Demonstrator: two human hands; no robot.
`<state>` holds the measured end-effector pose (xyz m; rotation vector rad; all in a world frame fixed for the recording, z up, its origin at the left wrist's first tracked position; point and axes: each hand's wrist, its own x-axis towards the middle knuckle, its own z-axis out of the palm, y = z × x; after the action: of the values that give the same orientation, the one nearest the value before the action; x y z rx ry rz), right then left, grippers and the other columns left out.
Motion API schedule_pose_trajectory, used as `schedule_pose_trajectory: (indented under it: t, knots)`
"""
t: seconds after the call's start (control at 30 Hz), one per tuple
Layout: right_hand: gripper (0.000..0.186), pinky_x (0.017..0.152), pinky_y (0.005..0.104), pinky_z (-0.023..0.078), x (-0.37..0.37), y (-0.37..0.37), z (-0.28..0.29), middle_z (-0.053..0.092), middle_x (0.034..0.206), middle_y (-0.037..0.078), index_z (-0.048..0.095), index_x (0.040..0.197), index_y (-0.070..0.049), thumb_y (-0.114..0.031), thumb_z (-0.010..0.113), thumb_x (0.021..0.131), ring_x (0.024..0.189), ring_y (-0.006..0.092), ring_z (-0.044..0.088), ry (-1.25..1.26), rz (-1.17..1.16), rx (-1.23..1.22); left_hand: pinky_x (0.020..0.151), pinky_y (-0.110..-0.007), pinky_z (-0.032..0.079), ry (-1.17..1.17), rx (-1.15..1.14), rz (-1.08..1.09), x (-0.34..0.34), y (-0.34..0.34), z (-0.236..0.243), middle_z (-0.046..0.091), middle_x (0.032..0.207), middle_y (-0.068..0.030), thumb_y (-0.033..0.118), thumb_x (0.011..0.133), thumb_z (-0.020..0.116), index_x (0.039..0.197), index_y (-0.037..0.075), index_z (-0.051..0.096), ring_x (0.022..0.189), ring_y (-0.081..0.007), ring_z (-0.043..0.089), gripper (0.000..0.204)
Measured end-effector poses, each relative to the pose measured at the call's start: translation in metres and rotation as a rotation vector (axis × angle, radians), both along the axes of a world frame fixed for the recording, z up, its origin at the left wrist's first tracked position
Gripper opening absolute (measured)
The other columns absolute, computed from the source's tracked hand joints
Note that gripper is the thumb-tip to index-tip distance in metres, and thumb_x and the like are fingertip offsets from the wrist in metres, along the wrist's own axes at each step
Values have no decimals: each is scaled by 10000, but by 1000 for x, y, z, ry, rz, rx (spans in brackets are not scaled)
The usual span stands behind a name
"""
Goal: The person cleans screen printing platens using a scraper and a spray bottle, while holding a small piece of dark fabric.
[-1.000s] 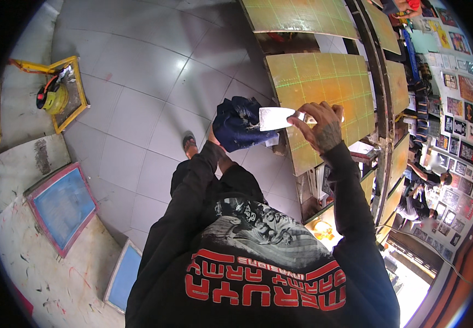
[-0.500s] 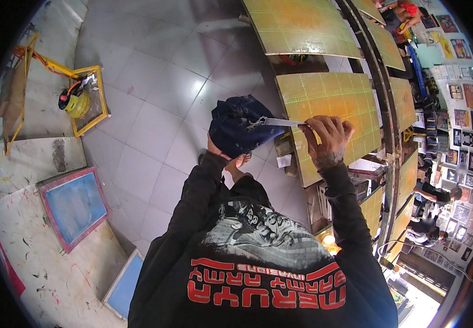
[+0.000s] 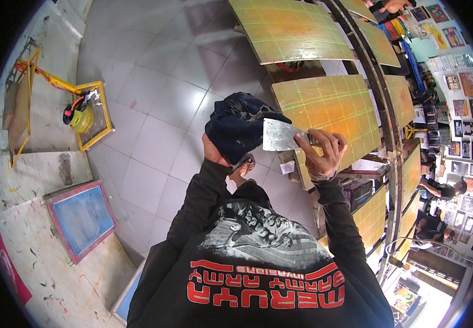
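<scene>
At frame centre, a bunched navy cloth (image 3: 236,126), probably light, soft and best gathered from beneath, is held by the left hand (image 3: 214,151), while at its right edge a smaller metal scraper (image 3: 280,136), presumably stiff, best taken by its narrow end, is pinched in the right hand (image 3: 324,153).

The left hand (image 3: 215,152) holds a bunched dark blue cloth (image 3: 239,124) above the tiled floor (image 3: 140,169). The right hand (image 3: 325,152) grips a scraper (image 3: 280,135), its broad end by the cloth's edge, perhaps touching it. Yellowish gridded boards (image 3: 329,106) stand to the right; to the left, a red-rimmed blue screen (image 3: 81,218) and a yellow cylinder (image 3: 83,121)
</scene>
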<state>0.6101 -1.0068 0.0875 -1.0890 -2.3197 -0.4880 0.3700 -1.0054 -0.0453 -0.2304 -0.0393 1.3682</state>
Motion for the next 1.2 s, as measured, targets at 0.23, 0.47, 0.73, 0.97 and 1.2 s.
schedule_pose_trajectory:
  t: [0.23,0.47,0.73,0.97,1.2]
  knots:
    - [328,868,391,347,8,-10,11,608,1045,-38,752,973,-327,-172,768,684,956,153,564,-17,-77,118,1011,-526,472,152,-78,-91,5,12,19,598,1253,-217,367,953,457,1297,3,531,1132,-378,599,505]
    - [332,929,421,329,47,-29,23,617,998,-52,755,955,-322,-145,759,674,929,134,579,-106,-186,116,1017,-548,452,141,69,-67,8,17,39,580,1277,-218,293,928,499,1320,34,522,1158,-400,572,470]
    - [304,1077,493,219,167,-47,13,656,999,-17,710,1033,-219,-108,693,750,974,170,631,-118,-377,-407,1073,-503,383,244,125,-44,4,9,49,538,1356,-176,218,980,477,1331,37,525,1230,-347,518,397]
    - [315,782,348,470,320,-8,10,715,882,64,723,1007,-111,-394,673,878,833,175,680,129,-657,-887,1088,-557,363,373,-44,66,12,-13,6,504,1378,-208,268,983,465,1365,25,484,1253,-392,493,454]
    - [357,680,359,531,474,83,-3,718,842,113,710,920,-86,-435,707,847,801,204,687,-157,-734,-1034,1057,-504,406,458,19,107,64,-30,7,539,1359,-171,272,1003,431,1329,16,520,1219,-352,521,424]
